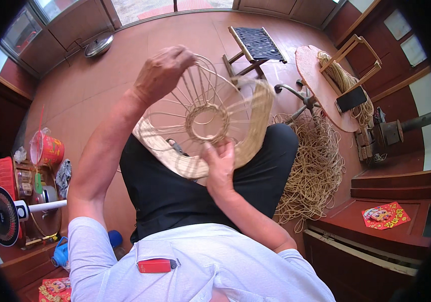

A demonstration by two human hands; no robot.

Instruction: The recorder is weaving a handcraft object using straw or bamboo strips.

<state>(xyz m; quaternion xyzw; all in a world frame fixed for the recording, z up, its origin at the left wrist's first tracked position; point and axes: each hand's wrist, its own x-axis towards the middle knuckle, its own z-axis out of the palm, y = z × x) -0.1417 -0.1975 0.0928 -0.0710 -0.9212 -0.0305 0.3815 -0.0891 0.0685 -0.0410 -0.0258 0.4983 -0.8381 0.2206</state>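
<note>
A round woven cord piece [261, 121] sits over my lap, with a small central ring [189, 123], thin spokes fanning out and a wide pale outer band. Motion smears its right side. My left hand [167, 70] is closed at the upper left of the piece, its fingertips pinching a looped cord strand [206, 61]. Under the central ring, my right hand [220, 161] grips the lower part of the piece between thumb and fingers. The tips of the right fingers are partly hidden behind the weave.
A heap of loose cord [313, 171] lies on the floor by my right knee. Beyond it a pink round board [308, 65] bears a cord coil, a wooden frame [371, 75] and a phone [351, 99]. A folding stool [258, 44] stands ahead; a fan [1, 216] is at left.
</note>
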